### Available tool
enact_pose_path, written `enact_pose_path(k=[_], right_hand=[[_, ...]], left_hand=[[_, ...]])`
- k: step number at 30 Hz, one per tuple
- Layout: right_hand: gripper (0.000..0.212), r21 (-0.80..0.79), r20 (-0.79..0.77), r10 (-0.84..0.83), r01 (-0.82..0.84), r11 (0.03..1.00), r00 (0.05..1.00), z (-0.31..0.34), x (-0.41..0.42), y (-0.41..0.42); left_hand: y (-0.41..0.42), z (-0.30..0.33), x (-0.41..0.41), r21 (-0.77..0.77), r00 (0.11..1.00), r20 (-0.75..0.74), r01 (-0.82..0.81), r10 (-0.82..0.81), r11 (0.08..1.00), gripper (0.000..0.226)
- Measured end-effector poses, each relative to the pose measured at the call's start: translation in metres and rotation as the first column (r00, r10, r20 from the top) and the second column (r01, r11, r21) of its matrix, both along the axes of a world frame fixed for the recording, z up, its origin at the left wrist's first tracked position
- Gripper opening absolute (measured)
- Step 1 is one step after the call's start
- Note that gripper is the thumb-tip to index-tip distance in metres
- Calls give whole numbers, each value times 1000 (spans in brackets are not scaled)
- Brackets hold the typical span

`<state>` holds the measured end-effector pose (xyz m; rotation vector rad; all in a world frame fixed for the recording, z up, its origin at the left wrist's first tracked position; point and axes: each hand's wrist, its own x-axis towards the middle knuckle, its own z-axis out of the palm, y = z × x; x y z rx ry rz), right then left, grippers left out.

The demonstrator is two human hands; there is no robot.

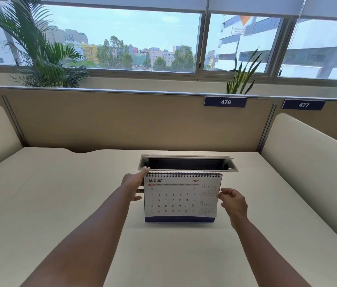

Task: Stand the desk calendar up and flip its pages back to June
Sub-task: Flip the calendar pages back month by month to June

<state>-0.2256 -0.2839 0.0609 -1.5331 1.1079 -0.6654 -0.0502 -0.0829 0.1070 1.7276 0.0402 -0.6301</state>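
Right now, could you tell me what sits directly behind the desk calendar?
Behind the desk calendar is an open metal cable tray recessed in the desk. Its interior looks dark; the calendar hides its near edge, so any contents cannot be seen.

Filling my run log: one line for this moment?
calendar upright, shows AUGUST | left hand steadies top-left corner | right hand at right edge
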Motion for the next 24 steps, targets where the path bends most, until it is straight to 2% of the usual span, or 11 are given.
enact_pose_path(k=[6,9,12,15,20,24], right_hand=[[18,-48,6,-20,20,999,1000,0,-6,3],[12,-85,16,-5,6,996,1000,1,-12,6],[18,-115,4,25,-25,993,1000,2,-15,6],[13,-87,16,49,-47,995,999,3,-15,5],[11,95,75,165,-171,981,983,5,-20,-2],[10,-77,-12,164,-165,983,986,10,-20,-5]], left_hand=[[1,1,0,0,1000,-4,-3,3,1000,55],[0,1,0,3,1000,-2,-1,1,1000,56],[1,2,-2,11,1000,3,-2,1,1000,56],[2,2,-3,14,1000,3,2,-2,1000,57],[4,4,-4,22,1000,-4,13,-13,1000,54],[4,4,-4,24,1000,-2,17,-17,1000,51]])
